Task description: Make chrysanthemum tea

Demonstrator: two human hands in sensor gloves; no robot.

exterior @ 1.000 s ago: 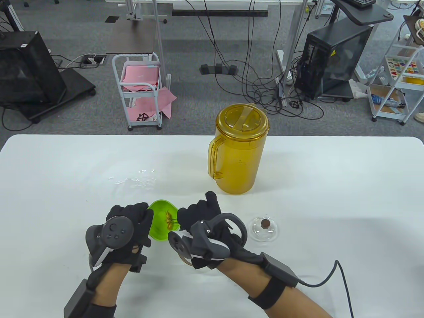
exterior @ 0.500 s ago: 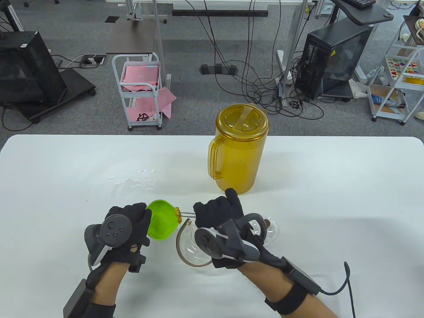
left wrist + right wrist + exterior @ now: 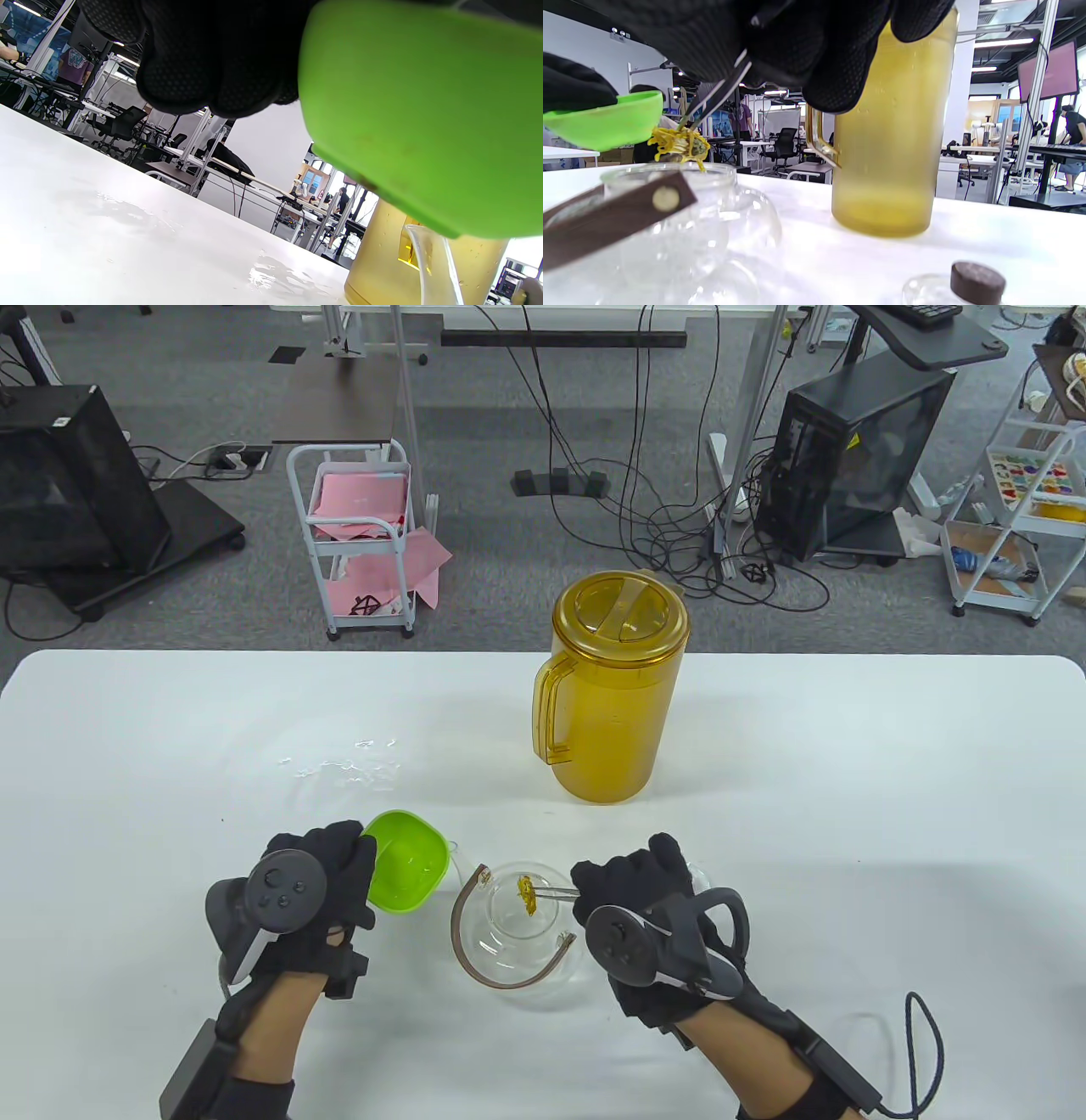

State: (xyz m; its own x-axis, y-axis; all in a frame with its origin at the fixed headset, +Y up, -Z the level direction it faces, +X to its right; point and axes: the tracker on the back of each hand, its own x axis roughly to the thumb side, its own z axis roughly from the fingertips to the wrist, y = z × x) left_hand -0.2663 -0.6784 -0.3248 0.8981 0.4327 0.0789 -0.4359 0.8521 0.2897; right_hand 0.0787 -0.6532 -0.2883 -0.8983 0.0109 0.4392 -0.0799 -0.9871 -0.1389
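My left hand (image 3: 327,865) holds a tilted green bowl (image 3: 405,861) above the table, left of a glass teapot (image 3: 517,933) with a brown handle (image 3: 475,959). The bowl's inside looks bare. My right hand (image 3: 628,886) pinches thin metal tweezers (image 3: 556,895) whose tips grip a yellow chrysanthemum (image 3: 527,893) just over the teapot's open mouth. In the right wrist view the chrysanthemum (image 3: 678,146) hangs from the tweezers (image 3: 715,95) above the teapot (image 3: 670,220); the green bowl (image 3: 606,120) floats behind. The left wrist view shows the green bowl (image 3: 420,110) held by my fingers (image 3: 212,55).
A tall amber pitcher (image 3: 609,691) with lid stands behind the teapot, handle to the left. The teapot's glass lid with a brown knob (image 3: 975,277) lies under my right hand. A small water spill (image 3: 344,768) glistens on the white table (image 3: 848,780).
My right hand carried the flower in the tweezers from the green bowl rightwards to above the teapot's mouth. The left hand drew the bowl slightly left, uncovering the teapot.
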